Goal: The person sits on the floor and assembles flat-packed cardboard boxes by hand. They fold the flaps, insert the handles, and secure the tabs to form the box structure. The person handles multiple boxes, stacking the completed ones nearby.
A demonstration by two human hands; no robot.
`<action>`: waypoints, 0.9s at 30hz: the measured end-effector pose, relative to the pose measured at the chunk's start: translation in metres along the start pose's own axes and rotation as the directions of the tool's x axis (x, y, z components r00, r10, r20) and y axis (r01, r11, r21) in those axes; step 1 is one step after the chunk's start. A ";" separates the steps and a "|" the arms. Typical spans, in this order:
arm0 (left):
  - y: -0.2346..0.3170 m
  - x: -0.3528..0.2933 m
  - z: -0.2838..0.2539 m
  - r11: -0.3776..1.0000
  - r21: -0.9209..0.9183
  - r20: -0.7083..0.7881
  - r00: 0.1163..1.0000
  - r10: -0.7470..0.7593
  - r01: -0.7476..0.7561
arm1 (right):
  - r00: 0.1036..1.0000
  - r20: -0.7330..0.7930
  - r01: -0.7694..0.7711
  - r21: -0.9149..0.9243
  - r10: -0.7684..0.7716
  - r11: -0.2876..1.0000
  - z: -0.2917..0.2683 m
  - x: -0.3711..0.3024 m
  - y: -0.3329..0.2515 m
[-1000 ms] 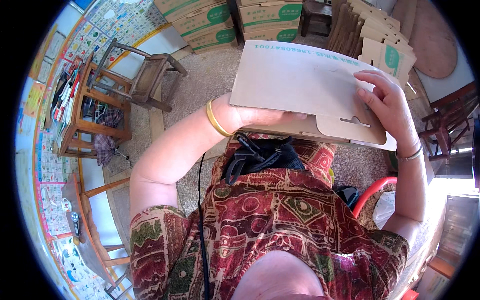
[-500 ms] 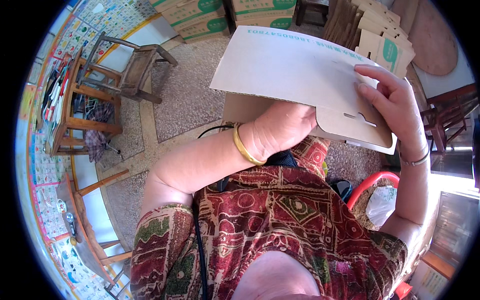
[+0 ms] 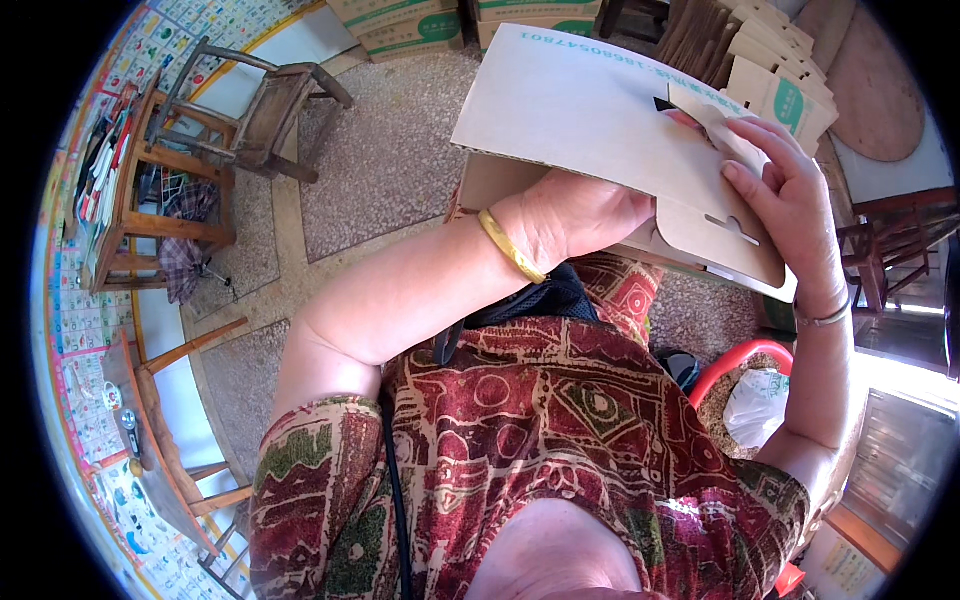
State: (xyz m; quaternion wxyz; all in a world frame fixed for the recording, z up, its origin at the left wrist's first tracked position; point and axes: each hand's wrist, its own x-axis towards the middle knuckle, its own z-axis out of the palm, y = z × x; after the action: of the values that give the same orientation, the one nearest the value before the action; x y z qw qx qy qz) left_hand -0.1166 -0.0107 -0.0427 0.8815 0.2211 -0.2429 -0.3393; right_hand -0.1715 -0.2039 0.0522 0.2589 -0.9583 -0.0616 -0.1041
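Note:
A white cardboard box [image 3: 590,110], partly folded, with a brown inner side and green print, is tilted in front of me. My left hand [image 3: 590,212], a gold bangle at its wrist, reaches inside through the open side. Its fingers extend under the top panel, and reddish fingertips show at a dark cut-out there; the rest of them are hidden. A small cardboard flap [image 3: 705,115] stands up from that cut-out. My right hand [image 3: 790,190] is closed at the panel's right side, its index finger by the flap and its thumb on the cardboard. A slotted brown flap [image 3: 725,238] hangs below.
Stacked cartons [image 3: 410,35] and flat folded cardboard [image 3: 780,95] stand at the back. A wooden chair [image 3: 265,120] and a wooden stand [image 3: 180,220] are at the left. A red-rimmed container [image 3: 715,375] with a white bag [image 3: 757,405] sits at the lower right.
The small flap in the top panel has been pushed up, with fingertips now showing at its opening. The box has shifted slightly right, and my right hand's fingers have curled in.

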 end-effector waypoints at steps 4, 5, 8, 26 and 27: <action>0.004 -0.002 0.004 0.999 0.039 0.000 1.000 -0.009 0.009 | 0.999 0.047 -0.014 -0.100 0.019 0.995 -0.002 0.008 -0.004; 0.001 -0.003 0.002 0.936 0.347 0.014 0.998 0.059 -0.060 | 0.998 0.053 0.048 -0.123 -0.042 0.991 -0.002 0.012 -0.002; 0.007 -0.008 0.001 0.704 0.704 0.040 0.995 0.087 -0.090 | 0.984 0.085 0.167 -0.161 -0.155 0.973 -0.002 0.026 0.000; 0.001 -0.006 -0.007 0.811 0.560 0.131 0.985 0.114 -0.168 | 0.985 0.072 -0.169 0.272 0.155 0.947 -0.004 0.045 0.010; -0.001 -0.004 -0.006 0.881 0.441 0.141 0.983 0.120 -0.171 | 0.966 0.162 -0.251 0.407 0.202 0.878 -0.009 0.045 0.016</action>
State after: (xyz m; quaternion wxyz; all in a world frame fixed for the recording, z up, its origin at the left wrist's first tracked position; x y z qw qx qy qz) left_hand -0.1161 -0.0065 -0.0491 0.8144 0.3816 -0.3788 -0.2183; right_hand -0.1266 -0.2193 0.0629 0.4675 -0.8839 0.0151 -0.0021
